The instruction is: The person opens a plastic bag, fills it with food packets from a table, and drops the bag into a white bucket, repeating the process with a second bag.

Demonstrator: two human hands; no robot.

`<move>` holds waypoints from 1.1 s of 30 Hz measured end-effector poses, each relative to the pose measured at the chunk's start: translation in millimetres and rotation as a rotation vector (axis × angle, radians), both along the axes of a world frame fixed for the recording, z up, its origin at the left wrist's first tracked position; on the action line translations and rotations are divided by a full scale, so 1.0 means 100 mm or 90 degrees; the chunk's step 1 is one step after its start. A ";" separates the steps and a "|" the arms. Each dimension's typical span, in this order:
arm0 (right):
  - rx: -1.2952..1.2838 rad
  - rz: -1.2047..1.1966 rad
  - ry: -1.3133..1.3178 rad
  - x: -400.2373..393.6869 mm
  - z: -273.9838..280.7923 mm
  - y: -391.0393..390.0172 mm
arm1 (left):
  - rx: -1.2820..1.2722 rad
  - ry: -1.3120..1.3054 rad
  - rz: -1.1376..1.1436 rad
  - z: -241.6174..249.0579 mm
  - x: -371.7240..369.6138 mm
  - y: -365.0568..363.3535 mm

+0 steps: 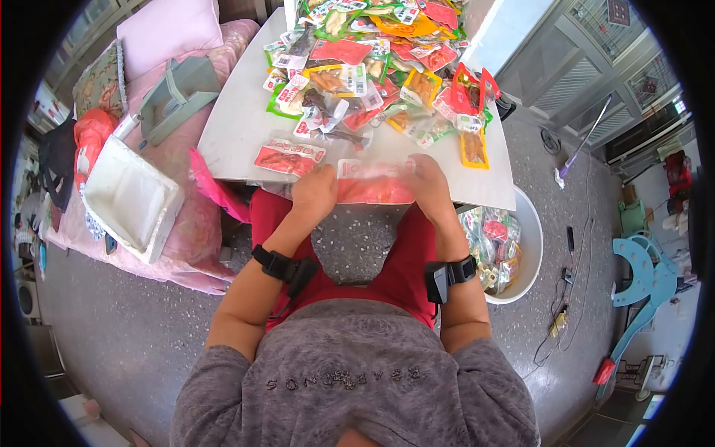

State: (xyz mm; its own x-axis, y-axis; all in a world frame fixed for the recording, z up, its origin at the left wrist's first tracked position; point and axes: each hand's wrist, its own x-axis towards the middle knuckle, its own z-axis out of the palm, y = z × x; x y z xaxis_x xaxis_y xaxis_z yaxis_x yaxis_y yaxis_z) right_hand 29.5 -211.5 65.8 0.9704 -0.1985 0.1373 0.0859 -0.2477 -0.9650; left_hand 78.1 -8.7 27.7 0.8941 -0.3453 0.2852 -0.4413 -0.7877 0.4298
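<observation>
Between my two hands, at the table's front edge, a red and clear food packet is stretched out flat and slightly blurred. My left hand is closed at the packet's left end. The right end is in my right hand, its fingers closed too. Just beyond my left hand, another red packet lies on the white table. A large heap of packets in red, green, yellow and clear wrapping covers the back of the table. One yellow-edged packet lies at the heap's right front.
A white tub holding packets stands on the floor at the table's right. On the pink-covered bed at left are a white foam box and a grey carrier. Cables and a teal chair are at right.
</observation>
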 end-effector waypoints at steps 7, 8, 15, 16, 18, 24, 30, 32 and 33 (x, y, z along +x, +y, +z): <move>-0.238 -0.008 0.009 0.24 -0.08 -0.10 | 0.017 -0.006 0.010 0.01 -0.01 0.01; -0.198 -0.004 0.021 0.25 -0.10 -0.10 | 0.013 -0.014 0.013 0.02 -0.01 0.01; -0.086 -0.011 0.066 0.26 -0.17 -0.10 | 0.001 -0.029 0.032 0.11 -0.02 0.00; -0.091 -0.013 0.065 0.26 -0.18 -0.10 | 0.003 -0.027 0.036 0.11 -0.01 0.01; -0.152 -0.022 0.053 0.27 -0.17 -0.11 | 0.002 -0.025 0.044 0.12 -0.01 0.00; -0.026 -0.008 0.041 0.23 -0.13 -0.03 | -0.004 -0.063 0.015 0.12 -0.03 -0.02; 0.177 0.046 0.148 0.26 -0.22 0.38 | 0.034 -0.055 -0.007 0.17 -0.07 -0.07; 0.252 0.126 0.169 0.29 -0.32 0.49 | 0.039 -0.057 -0.014 0.21 -0.08 -0.09; 0.264 0.112 0.141 0.29 -0.36 0.56 | 0.033 -0.064 -0.017 0.20 -0.08 -0.09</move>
